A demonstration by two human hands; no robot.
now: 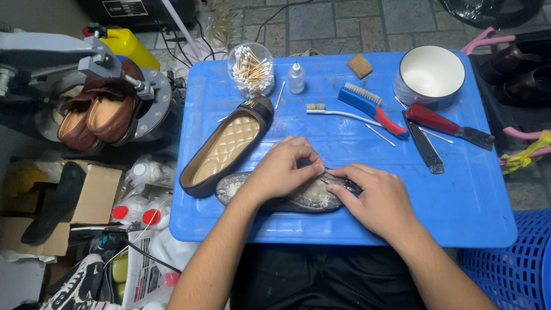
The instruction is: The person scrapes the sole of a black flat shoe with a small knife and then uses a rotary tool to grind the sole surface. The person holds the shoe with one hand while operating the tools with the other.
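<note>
Hands meet over a shoe sole (pixel 310 198) lying glue-side up on the blue tray (pixel 459 195). Left hand (pixel 284 169) grasps the sole's middle, fingertips curled onto its upper edge. Right hand (pixel 376 198) pinches the sole's end just beside the left fingertips. Beyond the left hand lies 1 shoe with quilted tan insole (pixel 227 146); past the right, a blue brush (pixel 373 109).

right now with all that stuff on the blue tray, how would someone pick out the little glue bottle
Start at the blue plastic tray and look along its far edge. Between the clear round jar of cotton swabs and the tan square sponge stands a small clear squeeze bottle with a pointed white nozzle. It is the only bottle on the tray, upright, narrower than the jar beside it.
</note>
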